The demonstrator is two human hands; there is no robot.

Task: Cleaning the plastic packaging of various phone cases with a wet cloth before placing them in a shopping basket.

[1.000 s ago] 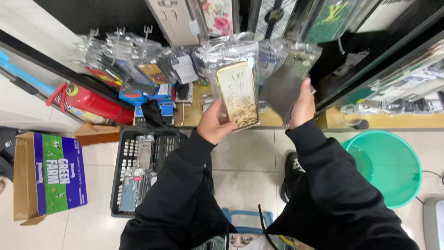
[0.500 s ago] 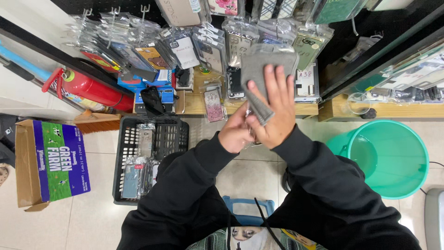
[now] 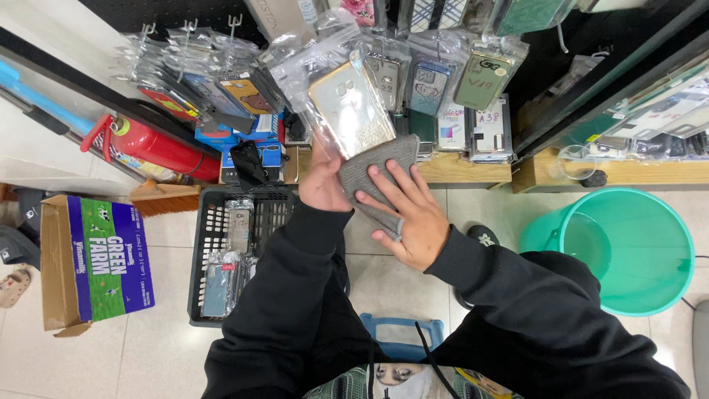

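left grip clasps bagged phone case, right grip presses grey cloth; black basket below.

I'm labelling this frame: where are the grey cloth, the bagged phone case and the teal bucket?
grey cloth (image 3: 373,174), head view, its bare upper part.
bagged phone case (image 3: 351,111), head view, middle of the case.
teal bucket (image 3: 668,229), head view, its right inner wall.

You have one bagged phone case in your left hand and one grey cloth under your right hand. Around you: one fire extinguisher, one black basket, one green bucket, one cardboard box.
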